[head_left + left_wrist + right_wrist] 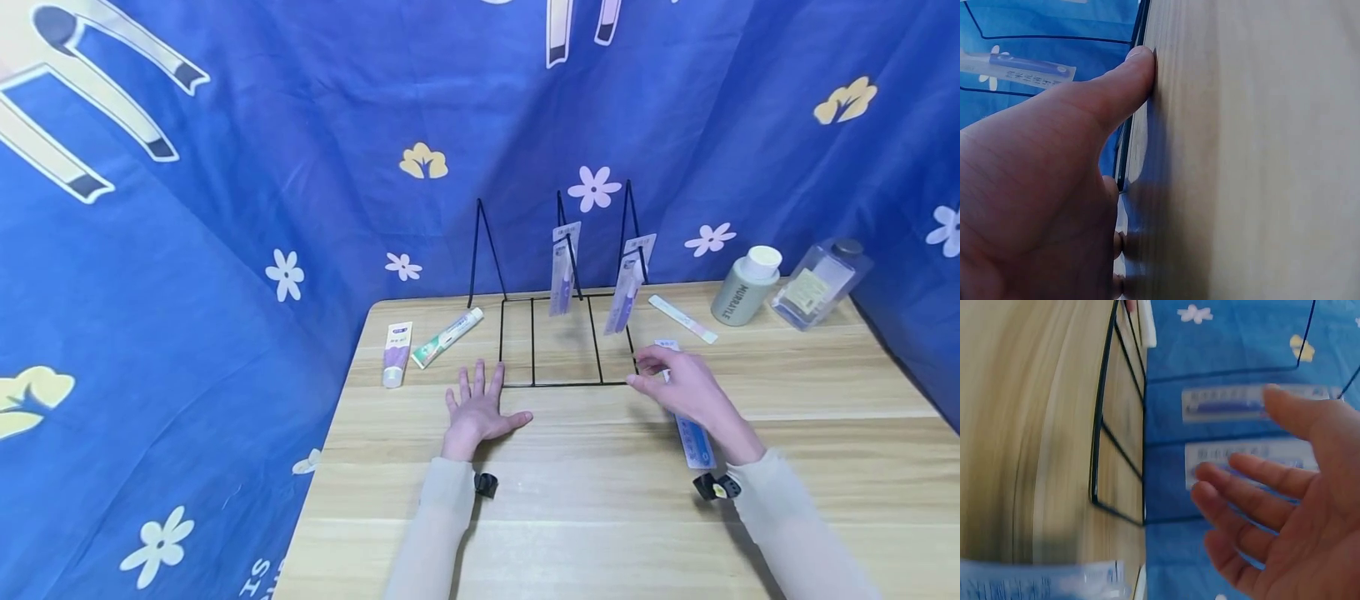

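A black wire rack [566, 385] stands on the wooden table. From two of its hooks hang purple toothbrushes in clear packs, one in the middle [562, 275] and one on the right [628, 287]. My left hand [477, 417] rests on the table with fingers spread, index finger right at the rack's front left corner; its thumb [1138, 69] reaches the tabletop in the left wrist view. My right hand [686, 385], fingers loosely bent and holding nothing, hovers by the front right corner. Beneath it lies a blue packaged toothbrush [696, 443], partly hidden by that hand.
Two toothpaste tubes, one purple and white [397, 354], one green and white [447, 337], lie left of the rack. Right of it are a slim white packet [682, 318], a grey-green bottle [738, 296] and a clear bottle [813, 292]. A blue patterned cloth [337, 167] hangs behind.
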`<state>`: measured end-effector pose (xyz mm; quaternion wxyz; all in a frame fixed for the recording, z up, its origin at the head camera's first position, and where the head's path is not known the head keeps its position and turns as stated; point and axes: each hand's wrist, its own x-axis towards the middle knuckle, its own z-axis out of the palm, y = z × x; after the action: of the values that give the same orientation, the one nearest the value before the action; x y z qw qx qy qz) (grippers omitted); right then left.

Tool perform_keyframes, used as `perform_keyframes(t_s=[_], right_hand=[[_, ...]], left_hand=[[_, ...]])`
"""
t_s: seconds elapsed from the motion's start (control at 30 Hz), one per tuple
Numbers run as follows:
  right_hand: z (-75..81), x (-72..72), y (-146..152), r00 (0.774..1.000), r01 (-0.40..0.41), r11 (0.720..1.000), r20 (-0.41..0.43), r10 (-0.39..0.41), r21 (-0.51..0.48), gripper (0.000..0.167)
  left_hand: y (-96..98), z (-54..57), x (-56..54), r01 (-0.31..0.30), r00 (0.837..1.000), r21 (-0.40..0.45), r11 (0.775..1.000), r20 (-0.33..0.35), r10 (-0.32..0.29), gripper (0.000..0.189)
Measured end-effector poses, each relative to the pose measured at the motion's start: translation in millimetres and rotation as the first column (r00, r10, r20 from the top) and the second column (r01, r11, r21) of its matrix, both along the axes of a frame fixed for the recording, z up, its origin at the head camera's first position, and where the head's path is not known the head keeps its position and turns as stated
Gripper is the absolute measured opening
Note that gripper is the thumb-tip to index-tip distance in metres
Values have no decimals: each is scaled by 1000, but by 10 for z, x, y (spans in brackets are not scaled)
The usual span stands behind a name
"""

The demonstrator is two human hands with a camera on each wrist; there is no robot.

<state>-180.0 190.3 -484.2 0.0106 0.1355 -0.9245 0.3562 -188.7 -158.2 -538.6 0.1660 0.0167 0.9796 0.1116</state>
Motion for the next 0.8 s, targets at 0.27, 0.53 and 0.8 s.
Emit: perform_keyframes(t_s=[0.27, 0.53, 0.8], right_hand=[[79, 42, -253, 984, -123, 989, -140, 111, -80, 67], [108, -40, -509, 950, -217, 975, -242, 199, -50, 101], [188, -147, -712, 963, -222, 974, -166, 212, -43, 110]], left_hand=[[15, 2, -11, -1, 1000, -8, 1000, 11, 1, 110], [6, -5, -7, 3, 1000, -13, 1000, 7, -3, 110], [5, 2, -1, 2, 1000, -18, 1000, -5, -2, 109]])
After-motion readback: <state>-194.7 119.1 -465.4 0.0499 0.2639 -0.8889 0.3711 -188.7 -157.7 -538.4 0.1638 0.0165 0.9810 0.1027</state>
